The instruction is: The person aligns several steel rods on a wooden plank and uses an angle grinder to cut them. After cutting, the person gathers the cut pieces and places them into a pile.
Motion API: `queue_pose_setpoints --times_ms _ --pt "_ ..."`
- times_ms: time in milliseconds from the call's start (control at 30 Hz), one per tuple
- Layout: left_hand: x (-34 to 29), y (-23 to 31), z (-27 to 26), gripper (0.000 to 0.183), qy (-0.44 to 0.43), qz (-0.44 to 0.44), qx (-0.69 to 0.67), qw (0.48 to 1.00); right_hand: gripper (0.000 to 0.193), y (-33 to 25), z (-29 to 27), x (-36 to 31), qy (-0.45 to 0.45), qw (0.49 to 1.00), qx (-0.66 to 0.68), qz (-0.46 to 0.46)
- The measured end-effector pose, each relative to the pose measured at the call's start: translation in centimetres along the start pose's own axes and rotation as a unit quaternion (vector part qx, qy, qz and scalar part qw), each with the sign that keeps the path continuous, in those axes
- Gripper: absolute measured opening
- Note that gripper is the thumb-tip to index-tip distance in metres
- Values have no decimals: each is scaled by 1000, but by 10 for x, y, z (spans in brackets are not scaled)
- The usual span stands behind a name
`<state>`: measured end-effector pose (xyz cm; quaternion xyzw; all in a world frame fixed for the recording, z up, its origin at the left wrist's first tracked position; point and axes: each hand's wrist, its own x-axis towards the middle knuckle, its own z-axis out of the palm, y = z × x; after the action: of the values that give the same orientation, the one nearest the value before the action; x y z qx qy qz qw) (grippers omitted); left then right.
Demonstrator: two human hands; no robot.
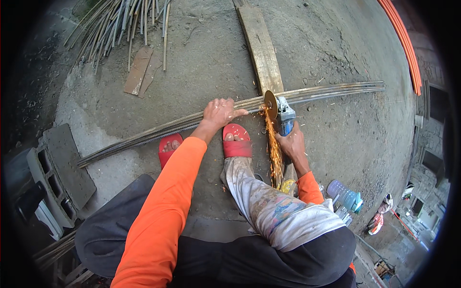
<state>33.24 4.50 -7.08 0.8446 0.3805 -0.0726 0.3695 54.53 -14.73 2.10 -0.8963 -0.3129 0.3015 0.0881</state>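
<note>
Landmark: the bundle of steel bars [158, 128], lying on the concrete ground [206, 62] with its long axis running from lower left to upper right, in a slight bow.

At the far left, hollow concrete blocks [57, 175] are sitting just below the bundle's left end. Above the bundle, cut rod offcuts [115, 24] are lying scattered, with a flat board scrap [138, 70] beneath them.

Two red sandals [236, 143] are resting just below the bundle's middle. The left hand [219, 113] is pressing down on the bars, palm flat and fingers spread.

A wooden plank [260, 48] is crossing under the bundle, pointing away from the person. The angle grinder [284, 117] is standing where plank and bundle meet, its disc [270, 104] biting into the bars and its body pointing back toward the person. Sparks [274, 149] are streaming down below the cut. The right hand [293, 144] is wrapping closed around the grinder's body.

Right of the grinder, below the bundle, a plastic bottle [345, 194] is lying. Orange pipes [406, 43] are curving past the bundle's right end.
</note>
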Motion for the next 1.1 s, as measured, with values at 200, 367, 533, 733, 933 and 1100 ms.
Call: queue_pose_setpoints --times_ms 200,367,533,733,933,1100 --pt "0 2 -4 91 -15 -11 -8 1000 57 -6 4 21 12 1000 -23 -18" --pt "0 2 -3 92 -12 -10 5 1000 57 -12 4 25 20 999 -19 -27" --pt "0 3 -3 90 -6 -9 4 1000 57 0 2 15 2 1000 -11 -15" --pt "1 0 1 90 5 -3 -1 1000 55 10 3 -3 6 1000 -28 -5" --pt "1 -3 5 92 14 10 9 1000 58 7 4 -3 0 1000 -27 10" --pt "1 2 0 90 -4 -8 18 1000 59 -1 5 15 8 1000 -14 -7"
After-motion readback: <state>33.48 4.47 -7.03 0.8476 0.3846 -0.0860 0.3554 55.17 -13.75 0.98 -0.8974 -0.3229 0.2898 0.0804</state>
